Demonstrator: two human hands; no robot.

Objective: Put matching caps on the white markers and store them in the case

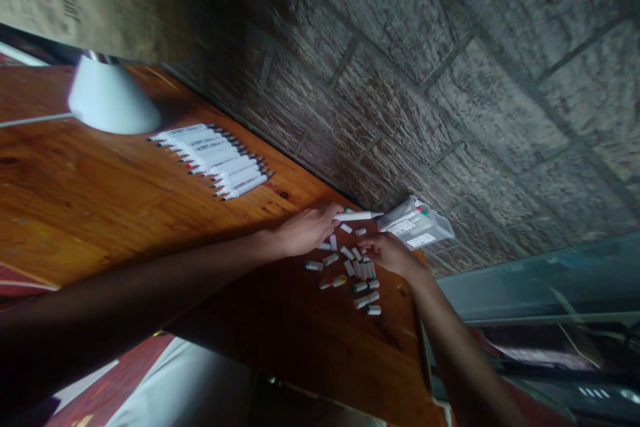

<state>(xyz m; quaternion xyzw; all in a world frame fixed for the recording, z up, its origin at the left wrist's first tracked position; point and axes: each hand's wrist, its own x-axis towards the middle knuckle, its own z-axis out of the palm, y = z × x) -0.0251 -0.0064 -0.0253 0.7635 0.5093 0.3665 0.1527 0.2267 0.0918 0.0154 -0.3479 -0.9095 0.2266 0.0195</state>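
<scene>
My left hand (313,230) is closed around a white marker (357,216), whose dark end points right toward the wall. My right hand (389,252) reaches in from the right over the loose marker caps (349,268), its fingers apart and partly curled. The caps directly under those fingertips are partly hidden. White caps with coloured ends lie scattered below and between both hands, some side by side. One orange and yellow piece (333,281) lies among them. Farther left, a row of white markers (215,159) lies side by side on the wooden table (125,213).
A clear plastic case (417,221) with white labels stands against the stone-patterned wall (350,80), just beyond my right hand. At the far left is a lamp with a white cone base (113,97) and a printed shade (95,0). The table's right edge lies beneath my right forearm.
</scene>
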